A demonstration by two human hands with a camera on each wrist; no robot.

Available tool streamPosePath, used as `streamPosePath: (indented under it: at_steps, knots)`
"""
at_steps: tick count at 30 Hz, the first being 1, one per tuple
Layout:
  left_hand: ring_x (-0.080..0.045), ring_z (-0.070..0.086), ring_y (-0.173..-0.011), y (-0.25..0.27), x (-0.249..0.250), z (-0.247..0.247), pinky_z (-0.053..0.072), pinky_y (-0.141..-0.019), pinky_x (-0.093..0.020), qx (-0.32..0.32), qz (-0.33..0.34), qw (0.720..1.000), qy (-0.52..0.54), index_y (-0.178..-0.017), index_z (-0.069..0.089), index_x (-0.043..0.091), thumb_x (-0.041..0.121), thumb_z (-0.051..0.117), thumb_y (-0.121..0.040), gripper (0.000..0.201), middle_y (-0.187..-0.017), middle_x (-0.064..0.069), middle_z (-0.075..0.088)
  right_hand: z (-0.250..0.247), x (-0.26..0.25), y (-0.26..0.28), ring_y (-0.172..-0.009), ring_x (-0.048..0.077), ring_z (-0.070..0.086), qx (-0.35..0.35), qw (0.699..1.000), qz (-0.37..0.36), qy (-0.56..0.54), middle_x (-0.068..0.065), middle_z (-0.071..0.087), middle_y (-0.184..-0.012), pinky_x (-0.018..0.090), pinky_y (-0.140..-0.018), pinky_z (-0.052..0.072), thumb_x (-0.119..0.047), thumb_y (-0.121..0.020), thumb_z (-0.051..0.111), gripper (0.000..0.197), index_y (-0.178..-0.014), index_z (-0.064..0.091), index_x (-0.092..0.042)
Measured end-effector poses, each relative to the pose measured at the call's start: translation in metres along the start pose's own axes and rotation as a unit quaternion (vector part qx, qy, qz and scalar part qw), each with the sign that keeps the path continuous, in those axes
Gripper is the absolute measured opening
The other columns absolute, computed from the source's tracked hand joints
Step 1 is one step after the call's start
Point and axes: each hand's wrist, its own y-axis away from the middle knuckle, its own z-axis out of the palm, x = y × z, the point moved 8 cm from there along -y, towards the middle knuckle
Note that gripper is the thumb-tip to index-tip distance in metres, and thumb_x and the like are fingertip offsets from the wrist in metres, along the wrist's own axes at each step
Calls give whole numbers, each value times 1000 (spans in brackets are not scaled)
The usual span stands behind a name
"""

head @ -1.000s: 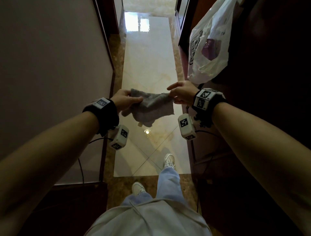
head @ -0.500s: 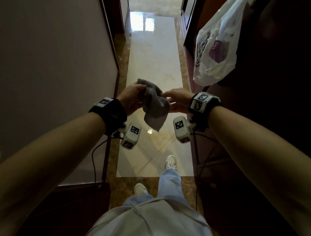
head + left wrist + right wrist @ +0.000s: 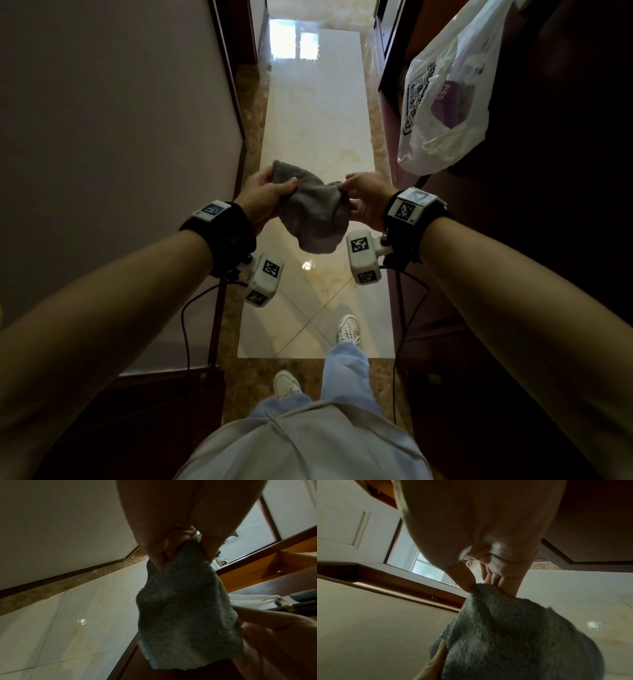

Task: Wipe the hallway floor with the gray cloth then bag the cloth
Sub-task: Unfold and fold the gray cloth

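Note:
I hold the gray cloth point(image 3: 313, 212) in the air at waist height over the glossy hallway floor point(image 3: 317, 113). My left hand point(image 3: 265, 195) grips its left end, thumb on top. My right hand point(image 3: 363, 198) pinches its right corner between thumb and fingers. The cloth point(image 3: 185, 609) hangs folded in a sagging pouch between them. In the right wrist view the thumb and fingers point(image 3: 510, 586) pinch the cloth's point(image 3: 522, 642) top edge. A white plastic bag point(image 3: 445, 96) hangs at the right, ahead of my right hand, with something purple inside.
The hallway is narrow: a pale wall point(image 3: 120, 137) on the left, dark wooden furniture point(image 3: 548, 240) on the right. My feet in white shoes point(image 3: 347, 329) stand on the tiles below. Cables hang from both wrist cameras. A bright doorway lies at the far end.
The cloth, stretched wide between my hands a second ago, was bunched together, and now hangs as a folded pouch with my hands slightly apart again.

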Motion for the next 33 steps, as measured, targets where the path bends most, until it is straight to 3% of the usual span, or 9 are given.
streamPosePath:
  at_steps: [5,10,13,17,21,23,27,30,33]
  knots:
    - [-29,64,-108,3,1,9,57,-75,-36,-26,-16,999,24,-137,50,14,11,51,-99,38,-127,-13,58,6,3,7,-94,29,66,-22,993,31,111,17,63,-114,37,-69,58,-11,-97,51,22,-116,56,-3]
    - [-27,62,-107,10,0,17,54,-81,-40,-42,-25,998,33,-135,50,20,15,42,-102,34,-123,-11,59,15,14,19,-103,31,65,-91,986,70,120,16,64,-113,40,-73,57,-32,-101,49,34,-125,54,-8]
    - [-27,62,-106,13,-2,17,54,-77,-39,-50,-40,998,21,-136,49,20,19,40,-104,33,-123,-10,60,16,11,17,-106,31,63,-88,990,43,102,15,63,-116,41,-82,53,-30,-98,48,37,-127,53,-8]
    - [-29,62,-110,14,-5,13,57,-79,-40,-37,-43,998,33,-137,48,15,15,40,-103,35,-127,-13,59,13,4,13,-103,34,64,-29,998,16,53,17,62,-117,44,-77,57,-14,-91,59,38,-126,52,-2]
    - [-26,63,-107,9,-8,3,57,-78,-33,12,-18,999,49,-141,43,13,11,39,-103,38,-129,-13,56,13,2,8,-94,31,62,9,999,0,52,15,61,-106,47,-78,58,3,-86,62,17,-100,60,-7]
    - [-27,62,-112,7,-11,0,57,-82,-35,23,-15,998,53,-141,43,15,12,39,-104,38,-132,-13,55,13,5,6,-93,30,63,6,998,5,67,16,62,-106,49,-82,58,1,-86,64,16,-99,61,-8]
    - [-28,62,-114,9,-16,0,58,-80,-35,25,-7,995,95,-139,41,19,17,38,-104,35,-134,-14,54,9,19,5,-96,31,67,9,992,36,120,16,65,-108,46,-86,58,-20,-87,72,37,-118,60,-3]
    - [-30,63,-114,9,-15,8,58,-76,-35,8,-6,992,125,-146,37,15,20,37,-104,42,-133,-18,55,19,33,9,-77,20,67,-61,991,70,101,10,66,-95,31,-65,59,-31,-100,55,34,-118,59,-3]
    - [-28,66,-106,10,-7,19,57,-76,-35,-15,3,990,138,-134,46,15,18,37,-104,31,-128,-20,57,25,39,12,-51,13,64,-101,989,78,69,8,65,-73,18,-45,51,-32,-107,36,33,-100,56,-7]
